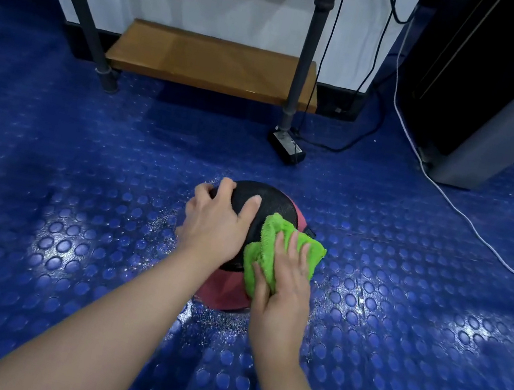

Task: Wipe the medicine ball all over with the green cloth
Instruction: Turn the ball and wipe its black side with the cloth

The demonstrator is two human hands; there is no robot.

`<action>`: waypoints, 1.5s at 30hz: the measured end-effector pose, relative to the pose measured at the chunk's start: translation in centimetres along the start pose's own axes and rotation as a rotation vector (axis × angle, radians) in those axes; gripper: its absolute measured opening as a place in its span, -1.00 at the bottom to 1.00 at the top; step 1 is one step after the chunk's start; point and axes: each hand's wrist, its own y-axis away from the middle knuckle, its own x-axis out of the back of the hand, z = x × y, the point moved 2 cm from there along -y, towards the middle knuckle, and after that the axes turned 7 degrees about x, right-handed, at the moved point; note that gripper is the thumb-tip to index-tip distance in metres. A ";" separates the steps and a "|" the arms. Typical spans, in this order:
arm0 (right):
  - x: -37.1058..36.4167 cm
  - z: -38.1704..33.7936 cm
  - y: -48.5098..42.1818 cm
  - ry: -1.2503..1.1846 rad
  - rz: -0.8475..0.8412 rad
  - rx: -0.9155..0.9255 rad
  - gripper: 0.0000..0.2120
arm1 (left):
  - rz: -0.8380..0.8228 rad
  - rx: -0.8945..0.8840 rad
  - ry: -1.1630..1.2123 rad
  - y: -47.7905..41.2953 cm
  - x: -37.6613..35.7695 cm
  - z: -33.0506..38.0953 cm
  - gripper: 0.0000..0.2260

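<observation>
The ball [269,202] is gripped on top by the left hand [213,223], fingers curled; the cloth [271,231] is pressed flat against its right side by the right hand [286,282]. Open floor [403,289] is seen all round; the ball is black above, pink below.

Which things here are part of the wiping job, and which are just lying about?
In the job: medicine ball, green cloth, left hand gripping the ball, right hand pressing the cloth.
Lying about: wooden shelf, black power adapter.
</observation>
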 end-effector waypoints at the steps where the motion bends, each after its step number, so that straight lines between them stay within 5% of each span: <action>1: 0.1 0.2 0.1 -0.008 -0.005 0.005 -0.48 | -0.014 0.003 -0.010 -0.4 -0.2 0.2 -0.52; 7: 1.9 2.1 -0.1 -0.006 -0.146 0.260 -0.32 | -0.077 0.006 -0.013 -2.1 -0.5 0.0 -0.26; 9: 2.4 2.1 -2.3 -0.062 -0.121 0.128 -0.34 | -0.057 0.011 0.017 -1.8 -0.1 0.0 -0.38; 12: 3.0 1.6 -6.1 -0.086 -0.047 -0.273 -0.63 | -0.017 -0.010 0.032 -1.0 0.2 0.1 -0.49; 14: 3.0 1.2 -6.6 -0.081 -0.030 -0.353 -0.69 | 0.005 -0.023 0.020 -0.5 0.0 -0.1 -0.50; 25: 1.7 0.3 -0.7 0.099 -0.206 0.268 -0.27 | 0.010 -0.045 0.060 -1.0 0.3 -0.5 -0.52; 30: 3.2 1.3 -1.8 -0.020 -0.172 0.099 -0.42 | 0.050 -0.087 0.047 0.0 0.0 -0.8 -0.53; 34: 5.0 4.4 -4.3 0.007 -0.074 -0.382 -0.82 | 0.075 -0.149 0.083 1.1 0.1 -2.0 -0.38; 38: 6.4 2.7 -5.8 -0.273 0.064 -0.425 -0.63 | 0.116 -0.220 0.117 2.6 -0.3 -3.3 -0.38; 41: 4.9 -0.8 -6.1 -0.442 -0.079 -0.358 -0.65 | 0.142 -0.231 0.076 2.8 -0.3 -3.2 -0.39; 45: 1.4 -0.6 -6.1 0.223 -0.372 -0.133 -0.50 | 0.170 -0.269 0.048 3.7 -0.7 -3.2 -0.41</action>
